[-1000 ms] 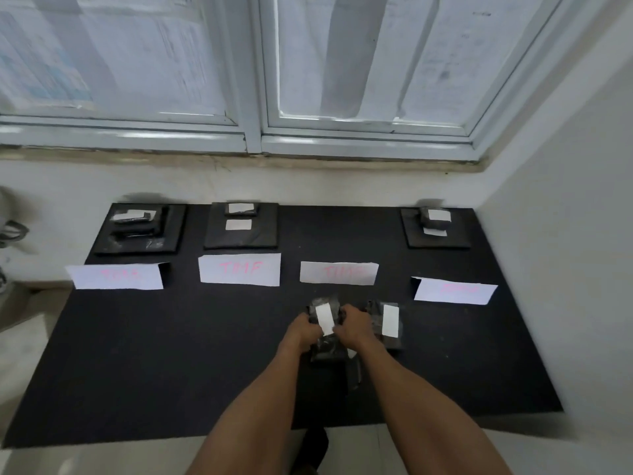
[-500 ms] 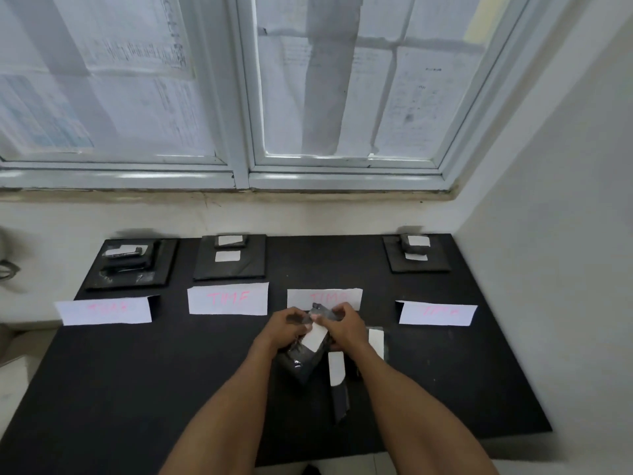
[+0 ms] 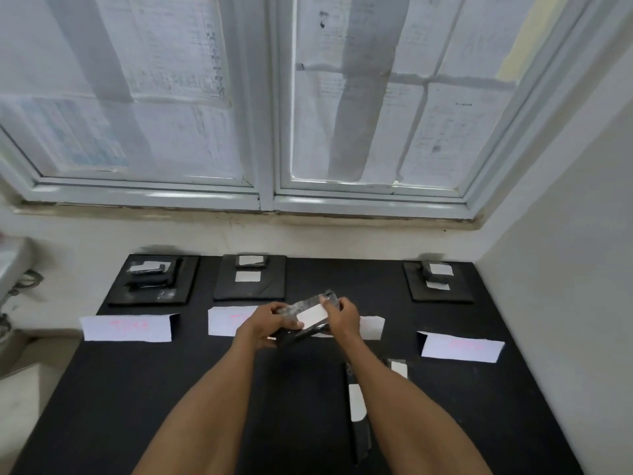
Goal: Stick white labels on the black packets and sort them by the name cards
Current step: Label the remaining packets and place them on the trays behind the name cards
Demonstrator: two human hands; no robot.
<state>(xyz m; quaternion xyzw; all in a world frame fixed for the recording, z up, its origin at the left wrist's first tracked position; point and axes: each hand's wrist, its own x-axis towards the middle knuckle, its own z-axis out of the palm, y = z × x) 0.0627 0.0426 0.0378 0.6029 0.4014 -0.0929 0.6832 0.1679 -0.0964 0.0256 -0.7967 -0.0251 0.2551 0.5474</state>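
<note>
Seemingly left hand [image 3: 263, 326], right hand [image 3: 343, 318] grip packet [image 3: 304, 305].

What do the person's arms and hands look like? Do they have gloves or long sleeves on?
No gloves and no sleeves show. The left hand and right hand are bare, and so are the left forearm and right forearm, right down to the picture's bottom edge. No watch or bracelet shows on either wrist. A ring would be too small to tell.
</note>
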